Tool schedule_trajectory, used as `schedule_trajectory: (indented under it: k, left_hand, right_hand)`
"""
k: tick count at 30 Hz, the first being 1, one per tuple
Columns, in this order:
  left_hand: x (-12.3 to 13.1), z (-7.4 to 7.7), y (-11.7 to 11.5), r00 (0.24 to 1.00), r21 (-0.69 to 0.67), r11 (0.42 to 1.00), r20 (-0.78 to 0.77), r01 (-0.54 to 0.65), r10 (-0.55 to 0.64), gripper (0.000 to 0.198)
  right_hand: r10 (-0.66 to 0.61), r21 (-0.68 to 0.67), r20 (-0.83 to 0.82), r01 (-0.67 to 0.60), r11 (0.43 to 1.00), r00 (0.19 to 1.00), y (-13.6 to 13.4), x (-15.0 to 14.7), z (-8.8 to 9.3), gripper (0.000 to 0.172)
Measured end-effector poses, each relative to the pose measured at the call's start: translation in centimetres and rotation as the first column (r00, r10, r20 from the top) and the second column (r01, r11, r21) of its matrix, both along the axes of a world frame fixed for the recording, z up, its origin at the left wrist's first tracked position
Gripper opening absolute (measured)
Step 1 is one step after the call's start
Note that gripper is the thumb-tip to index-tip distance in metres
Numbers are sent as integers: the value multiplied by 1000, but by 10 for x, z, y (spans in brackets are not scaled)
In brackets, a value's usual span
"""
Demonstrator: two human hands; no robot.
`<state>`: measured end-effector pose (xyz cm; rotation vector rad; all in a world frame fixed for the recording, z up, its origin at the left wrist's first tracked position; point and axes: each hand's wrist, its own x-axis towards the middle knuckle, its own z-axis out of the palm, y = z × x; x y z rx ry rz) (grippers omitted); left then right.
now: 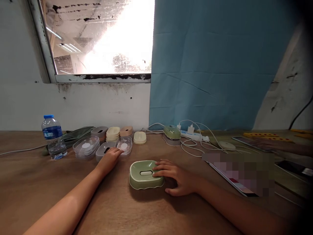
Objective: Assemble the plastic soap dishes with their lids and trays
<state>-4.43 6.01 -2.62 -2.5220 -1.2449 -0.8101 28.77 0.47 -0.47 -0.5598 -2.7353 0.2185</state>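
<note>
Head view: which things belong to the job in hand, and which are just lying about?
Likely in the job:
green slotted box, right hand on it
clear container by the left hand
grey slotted piece beside it

Apparently lying about:
water bottle
dark green bag
power strip

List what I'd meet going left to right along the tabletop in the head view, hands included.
Water bottle, stack of clear containers, left hand, green box, right hand, tablet. Items whose places overlap are left out.
</note>
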Motion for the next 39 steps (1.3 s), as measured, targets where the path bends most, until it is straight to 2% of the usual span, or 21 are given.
schedule_trajectory:
  k: [3,5,7,9,10,12,14,16,18,19,21,23,26,28,30,33,36,39]
  left_hand:
    - [4,3,-4,992,-5,1000,124,-11,11,24]
    - [10,9,-10,956,-8,1000,292,6,-3,22]
    - [17,16,-18,849,-46,998,528,51,-19,20]
    - [24,24,-27,663,-146,972,748,187,-15,21]
    - [27,28,-32,565,-197,935,825,293,-3,22]
    - [33,34,-41,413,-267,802,910,534,28,22]
    - [38,37,-50,336,-293,625,941,724,52,20]
    - [44,38,-56,300,-296,451,952,842,65,19]
    - [49,37,-61,282,-293,324,956,900,79,18]
    - [51,37,-63,274,-288,286,958,914,89,17]
    - [54,36,-65,260,-281,254,959,926,115,16]
    - [55,34,-64,254,-281,262,958,923,132,15]
    - [53,29,-59,252,-282,340,959,897,130,20]
    - [49,24,-54,278,-300,403,954,864,114,33]
    - [44,20,-48,330,-338,438,939,833,97,49]
    - [36,15,-40,408,-392,418,911,820,54,59]
    - [29,12,-34,514,-486,348,858,802,12,54]
    - [25,10,-31,613,-573,316,789,756,-35,49]
  right_hand:
    - [-2,2,8,2,1000,1000,-1,0,1,55]
    - [6,-4,-4,-6,1000,1000,-2,0,0,53]
    - [-1,-12,-75,0,1000,997,-3,1,-2,52]
    - [-35,4,-226,37,999,974,-3,1,-5,53]
    - [-61,28,-312,73,997,948,-3,1,-7,53]
    - [-100,100,-453,162,982,886,-3,0,-11,55]
    - [-112,175,-521,234,956,846,-4,-2,-13,60]
    - [-108,224,-531,262,939,841,-5,-5,-13,65]
    - [-103,239,-519,259,936,849,-7,-8,-12,66]
    - [-99,238,-517,254,938,850,-7,-10,-11,64]
    - [-87,230,-527,240,943,845,-7,-11,-11,56]
    - [-75,226,-546,233,946,835,-6,-10,-12,49]
    - [-78,210,-541,224,951,838,-2,-7,-15,45]
    - [-83,178,-509,200,964,857,0,-5,-17,44]
    - [-103,128,-458,180,975,883,1,-4,-18,44]
    - [-165,35,-374,192,981,912,0,-4,-18,44]
    - [-202,-76,-298,187,979,933,-1,-5,-17,44]
    - [-192,-190,-222,151,970,956,-2,-5,-15,43]
